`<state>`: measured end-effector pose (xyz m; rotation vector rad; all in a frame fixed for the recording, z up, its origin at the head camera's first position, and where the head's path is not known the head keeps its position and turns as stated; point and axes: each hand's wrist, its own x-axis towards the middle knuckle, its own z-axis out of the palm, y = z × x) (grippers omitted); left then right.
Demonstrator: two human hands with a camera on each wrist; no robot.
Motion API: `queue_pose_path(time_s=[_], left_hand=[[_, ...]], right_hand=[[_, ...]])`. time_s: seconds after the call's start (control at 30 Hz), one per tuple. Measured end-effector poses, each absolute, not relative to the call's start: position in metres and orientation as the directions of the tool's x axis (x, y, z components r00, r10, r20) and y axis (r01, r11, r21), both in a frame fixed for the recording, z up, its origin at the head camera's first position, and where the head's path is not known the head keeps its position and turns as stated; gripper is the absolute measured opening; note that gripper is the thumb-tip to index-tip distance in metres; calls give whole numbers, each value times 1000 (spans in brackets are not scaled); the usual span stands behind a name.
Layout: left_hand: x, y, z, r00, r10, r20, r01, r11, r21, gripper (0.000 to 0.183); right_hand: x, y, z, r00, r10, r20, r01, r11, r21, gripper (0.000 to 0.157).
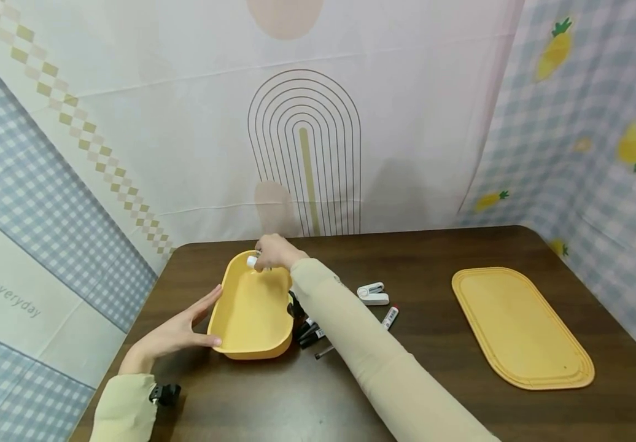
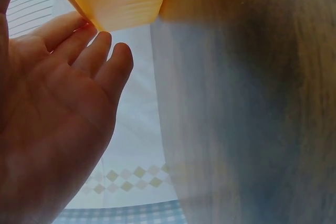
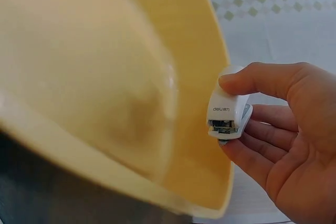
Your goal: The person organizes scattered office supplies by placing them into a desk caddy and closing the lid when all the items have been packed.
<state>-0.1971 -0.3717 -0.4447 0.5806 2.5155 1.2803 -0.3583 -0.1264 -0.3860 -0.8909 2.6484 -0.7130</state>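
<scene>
A deep yellow plastic box (image 1: 252,307) stands on the table. My right hand (image 1: 278,252) holds a small white stapler (image 3: 228,103) at the box's far end; thumb on top, fingers underneath. In the right wrist view the stapler overlaps the yellow wall near the rim, its metal front end toward the camera. My left hand (image 1: 177,334) rests against the left side of the box with fingers extended and thumb spread to the near corner of the rim. In the left wrist view its fingertips (image 2: 121,51) are right at the box's edge, palm showing.
Black pens and markers (image 1: 309,334) lie right of the box, partly behind the right sleeve. A marker with a red end (image 1: 390,317) and a white stapler-like item (image 1: 373,299) lie farther right. A flat yellow lid (image 1: 522,328) sits at the table's right side. A patterned cloth hangs behind.
</scene>
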Motion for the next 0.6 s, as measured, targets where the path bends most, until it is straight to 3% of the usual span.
queue_pose_path(time_s=[0.1,0.37,0.6], left_hand=[[-198,-372,-444,-889,454,-52,231,545,806,104],[-198,-369,-446,-895,440,-74,216,572,791,104],[-198,-372,-443,-897,436,-66,222,576,787,104]], right_hand=[[-358,-130,-393,-779,-614,-130,-472,710,-523,6],[-359,-133,-410,-804,-556,-211,-423,784,-455,19],[-357,-130,-412,-799,-556,-229,-416,786,-457,13]])
